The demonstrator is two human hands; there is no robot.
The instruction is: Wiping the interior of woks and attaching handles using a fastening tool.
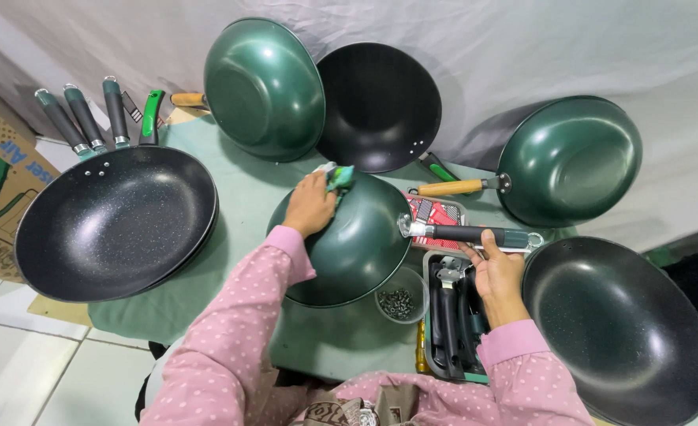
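Note:
A green wok lies tilted, bottom up, at the middle of the table. My left hand presses a green cloth against its upper rim. My right hand grips the wok's black and green handle, which points to the right. Both arms wear pink dotted sleeves.
A stack of black pans with several handles sits at the left. Two woks lean on the white sheet behind. A green wok with a wooden handle and a black wok are at the right. A tray of handles and a cup of screws lie near me.

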